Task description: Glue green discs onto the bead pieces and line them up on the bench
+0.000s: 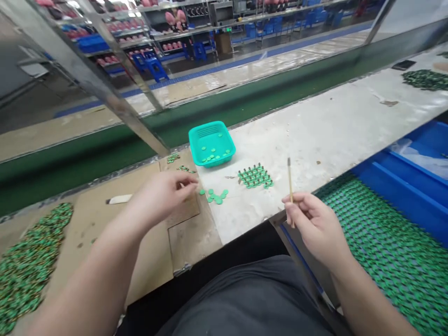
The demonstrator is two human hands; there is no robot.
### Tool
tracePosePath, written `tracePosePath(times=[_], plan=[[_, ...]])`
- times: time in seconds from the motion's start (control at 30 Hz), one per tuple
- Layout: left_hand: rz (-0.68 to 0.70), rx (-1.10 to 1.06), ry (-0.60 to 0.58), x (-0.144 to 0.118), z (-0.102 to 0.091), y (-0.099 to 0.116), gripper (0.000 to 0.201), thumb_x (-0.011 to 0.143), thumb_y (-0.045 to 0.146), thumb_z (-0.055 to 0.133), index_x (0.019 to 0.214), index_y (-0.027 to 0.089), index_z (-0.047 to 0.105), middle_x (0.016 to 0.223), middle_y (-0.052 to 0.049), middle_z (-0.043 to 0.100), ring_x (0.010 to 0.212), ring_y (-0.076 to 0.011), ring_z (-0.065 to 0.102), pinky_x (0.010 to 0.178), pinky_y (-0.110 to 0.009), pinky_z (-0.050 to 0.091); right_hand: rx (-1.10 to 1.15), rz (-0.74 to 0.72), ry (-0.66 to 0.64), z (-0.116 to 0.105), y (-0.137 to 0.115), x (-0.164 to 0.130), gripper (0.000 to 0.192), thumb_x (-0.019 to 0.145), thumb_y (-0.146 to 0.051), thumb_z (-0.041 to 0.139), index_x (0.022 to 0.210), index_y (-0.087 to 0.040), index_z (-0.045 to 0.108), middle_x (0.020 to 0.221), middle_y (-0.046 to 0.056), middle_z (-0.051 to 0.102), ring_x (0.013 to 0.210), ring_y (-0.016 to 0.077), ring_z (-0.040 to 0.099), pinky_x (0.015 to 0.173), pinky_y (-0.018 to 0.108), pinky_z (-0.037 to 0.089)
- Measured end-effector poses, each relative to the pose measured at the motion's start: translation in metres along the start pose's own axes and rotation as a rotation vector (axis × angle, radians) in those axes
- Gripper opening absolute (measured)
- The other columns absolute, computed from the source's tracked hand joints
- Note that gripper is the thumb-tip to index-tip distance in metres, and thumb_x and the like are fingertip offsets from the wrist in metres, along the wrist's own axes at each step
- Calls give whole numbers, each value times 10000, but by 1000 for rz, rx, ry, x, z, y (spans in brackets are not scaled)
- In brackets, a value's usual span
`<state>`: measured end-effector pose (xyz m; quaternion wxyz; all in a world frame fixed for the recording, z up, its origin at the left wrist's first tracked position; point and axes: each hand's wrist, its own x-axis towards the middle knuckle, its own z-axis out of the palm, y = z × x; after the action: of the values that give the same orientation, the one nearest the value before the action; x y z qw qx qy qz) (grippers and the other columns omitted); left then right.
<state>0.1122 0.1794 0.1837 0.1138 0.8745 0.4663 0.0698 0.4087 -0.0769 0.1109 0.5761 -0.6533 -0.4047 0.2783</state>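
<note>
A teal basket point(211, 142) with a slotted wall is seen far of centre, bright green discs point(217, 195) lying near it. A tan stick point(290, 183) with a dark tip is shown at right. Green-and-black pieces point(26, 266) are heaped at left; a blue bin point(413, 196) is seen at right.

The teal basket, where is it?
In the head view the teal basket sits on the white bench, center, beyond the loose green discs and left of the upright green parts, ahead of the left hand.
</note>
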Motion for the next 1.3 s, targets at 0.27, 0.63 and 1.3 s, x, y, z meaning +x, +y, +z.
tracePosePath(times=[0.27, 0.63, 1.3], plan=[[40, 218, -90, 5, 75, -9, 386, 1169, 563, 821, 1277, 194, 802, 1203, -60, 832, 1025, -200, 799, 958, -416, 722, 4, -207, -212, 32, -23, -25, 189, 1126, -270, 799, 1296, -300, 873, 748, -52, 793, 627, 156, 780, 631, 266, 616], [209, 88, 76, -133, 63, -26, 385, 1199, 366, 554, 1026, 302, 892, 977, -88, 876, 909, -298, 840, 728, -395, 591, 290, 9, -410, 49, -33, -25, 247, 1222, -437, 761, 1190, -284, 952, 1042, 97, 990, 939, 270, 990, 852, 363, 834], [212, -171, 305, -146, 101, -44, 312, 1254, 395, 577, 1245, 330, 882, 1022, -6, 872, 889, -220, 834, 766, -389, 614, -449, -319, -608, 132, -40, 20, 211, 1193, -239, 665, 1025, -284, 784, 960, 34, 866, 902, 239, 836, 854, 369, 669]])
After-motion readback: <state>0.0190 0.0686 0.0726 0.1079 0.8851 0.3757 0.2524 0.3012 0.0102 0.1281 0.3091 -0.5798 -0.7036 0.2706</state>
